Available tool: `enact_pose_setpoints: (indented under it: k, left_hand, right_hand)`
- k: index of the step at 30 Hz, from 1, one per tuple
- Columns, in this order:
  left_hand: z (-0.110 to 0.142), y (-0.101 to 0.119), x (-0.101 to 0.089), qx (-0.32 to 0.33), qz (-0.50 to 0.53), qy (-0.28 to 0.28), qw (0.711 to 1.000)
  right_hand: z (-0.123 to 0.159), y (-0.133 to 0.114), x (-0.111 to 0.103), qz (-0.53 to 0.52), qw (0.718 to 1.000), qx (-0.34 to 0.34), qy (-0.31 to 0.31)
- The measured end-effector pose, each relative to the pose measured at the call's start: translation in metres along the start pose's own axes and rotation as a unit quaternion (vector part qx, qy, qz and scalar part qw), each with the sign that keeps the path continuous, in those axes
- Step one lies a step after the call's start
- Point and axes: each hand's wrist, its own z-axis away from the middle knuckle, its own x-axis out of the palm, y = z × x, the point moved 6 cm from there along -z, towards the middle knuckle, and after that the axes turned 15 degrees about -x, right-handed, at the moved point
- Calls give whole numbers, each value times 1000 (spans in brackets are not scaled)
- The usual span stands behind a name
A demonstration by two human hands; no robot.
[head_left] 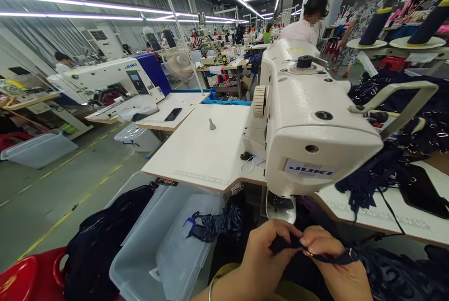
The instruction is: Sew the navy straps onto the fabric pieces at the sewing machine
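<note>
In front of the sewing machine, both my hands are close together on a narrow navy strap with small metal rings. My left hand pinches one part of it, and a dark fold of cloth shows under the fingers. Close beside it, my right hand is closed with thumb and fingertips on the strap. The strap runs across the right hand to a ring and toward navy ruffled fabric at the lower right. The machine's foot area lies just beyond my fingers.
A clear plastic bin holding a navy garment stands left of me, beside a dark bag and red stool. The white table bears a small metal piece. Navy straps are heaped right. A co-worker is beyond.
</note>
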Motion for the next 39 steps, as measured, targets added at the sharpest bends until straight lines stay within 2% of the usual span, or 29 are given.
enact_pose_setpoints:
  k: [5,10,14,17,20,22,24,25,26,28,30,33,36,39]
  left_hand:
    - [-1,-5,-2,-51,-2,9,999]
    - [2,-18,-6,-167,-31,46,984]
    - [8,-30,-7,-211,-37,60,975]
    - [9,-38,-13,-216,-42,74,973]
    - [7,-37,-25,-166,-93,103,976]
    - [7,-24,-36,-69,-180,156,969]
    - [12,-4,-42,71,-289,221,929]
    - [15,6,-40,144,-339,226,902]
    - [17,13,-35,206,-385,206,876]
    - [20,19,-22,284,-460,119,832]
    - [20,16,-13,302,-522,38,797]
    - [18,9,-10,295,-587,-20,753]
    - [15,2,-9,284,-614,-30,736]
    - [11,-1,-9,270,-628,-11,730]
  right_hand:
    - [1,6,-1,1,999,44,-2]
    - [8,17,-3,35,978,204,13]
    - [10,30,-2,88,951,296,-27]
    - [6,39,-1,138,942,297,-71]
    - [3,42,1,188,938,278,-92]
    - [2,43,4,205,933,276,-103]
    - [1,44,5,209,932,276,-110]
    - [-1,45,6,206,933,272,-112]
    - [-2,46,6,200,937,265,-112]
    - [-6,48,5,191,943,252,-103]
    - [-8,51,3,181,945,258,-89]
    - [-8,55,3,140,939,305,-76]
    - [-9,57,5,95,935,336,-68]
    - [-14,59,1,86,941,324,-51]
